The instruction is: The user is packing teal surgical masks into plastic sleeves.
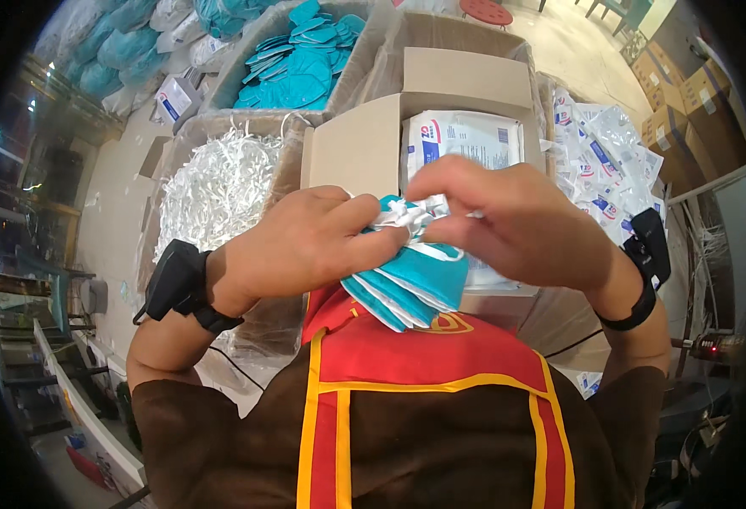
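A small stack of teal and white folded face masks (pixel 424 293) is held in front of my chest, its layered edges fanning toward me. My left hand (pixel 326 237) grips the stack from the left, its thumb and bent fingers pressed over the top end. White ear straps (pixel 403 216) lie bunched there between both hands. From the right, my right hand (pixel 500 216) curls its thumb and forefinger around these straps, slightly blurred. Its fingertips partly hide what they pinch.
An open carton (pixel 356 144) ahead holds white printed packets (pixel 466 140). Bins of white straps (pixel 216 187) and teal masks (pixel 301 68) stand left and far left. More packets (pixel 598 165) lie in a bin at right. Brown boxes (pixel 687 110) stack farther right.
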A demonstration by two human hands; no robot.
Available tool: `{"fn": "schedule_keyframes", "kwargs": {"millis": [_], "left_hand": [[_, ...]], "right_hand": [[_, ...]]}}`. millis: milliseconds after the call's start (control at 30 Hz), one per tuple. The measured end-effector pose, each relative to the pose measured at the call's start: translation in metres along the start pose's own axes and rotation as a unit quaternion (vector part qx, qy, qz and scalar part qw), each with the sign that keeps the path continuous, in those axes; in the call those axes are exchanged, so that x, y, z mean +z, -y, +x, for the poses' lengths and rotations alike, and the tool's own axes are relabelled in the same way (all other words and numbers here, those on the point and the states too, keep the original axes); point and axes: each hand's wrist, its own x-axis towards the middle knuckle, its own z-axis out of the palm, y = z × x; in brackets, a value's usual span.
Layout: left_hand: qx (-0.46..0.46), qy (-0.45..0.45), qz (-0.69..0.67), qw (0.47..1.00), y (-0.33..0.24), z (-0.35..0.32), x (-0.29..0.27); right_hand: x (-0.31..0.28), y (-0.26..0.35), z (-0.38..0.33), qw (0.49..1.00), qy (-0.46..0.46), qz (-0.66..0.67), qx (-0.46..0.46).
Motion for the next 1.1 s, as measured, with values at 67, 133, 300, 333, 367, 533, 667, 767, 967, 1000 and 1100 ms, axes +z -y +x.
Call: {"fn": "schedule_keyframes", "kwargs": {"millis": [67,133,300,333,367,533,667,767,967,1000,1100], "left_hand": [[0.023,-0.025,-0.018,0.999,-0.001,0.005,0.0],[0.022,-0.022,-0.02,0.999,-0.001,0.006,0.001],[0.026,-0.017,-0.012,0.999,-0.006,0.008,-0.001],[0.033,-0.027,-0.027,0.999,-0.004,0.009,0.001],[0.04,-0.037,-0.041,0.998,-0.004,0.01,0.002],[0.046,-0.007,-0.033,0.998,-0.007,0.009,-0.003],[0.013,-0.02,-0.026,0.999,-0.008,0.003,-0.002],[-0.047,-0.093,-0.057,0.993,-0.001,-0.007,0.008],[-0.046,-0.046,-0.047,0.997,-0.001,-0.023,-0.001],[-0.046,-0.05,-0.033,0.997,0.0,-0.026,-0.002],[-0.041,-0.067,-0.016,0.997,0.005,-0.029,-0.001]], "right_hand": [[0.008,0.003,0.002,0.961,0.034,-0.266,-0.058],[0.008,0.004,0.0,0.938,0.038,-0.329,-0.103],[0.007,0.008,-0.005,0.89,0.06,-0.431,-0.139],[0.007,0.012,-0.005,0.881,0.063,-0.449,-0.138],[0.008,0.015,-0.004,0.871,0.066,-0.467,-0.136],[0.007,0.017,-0.005,0.869,0.087,-0.467,-0.141],[0.002,0.019,-0.016,0.859,0.079,-0.499,-0.084],[-0.004,0.029,-0.033,0.87,0.08,-0.481,-0.073],[-0.023,0.035,-0.067,0.96,0.138,-0.232,0.078],[-0.025,0.035,-0.074,0.96,0.137,-0.232,0.079],[-0.029,0.033,-0.093,0.969,0.126,-0.148,0.154]]}}
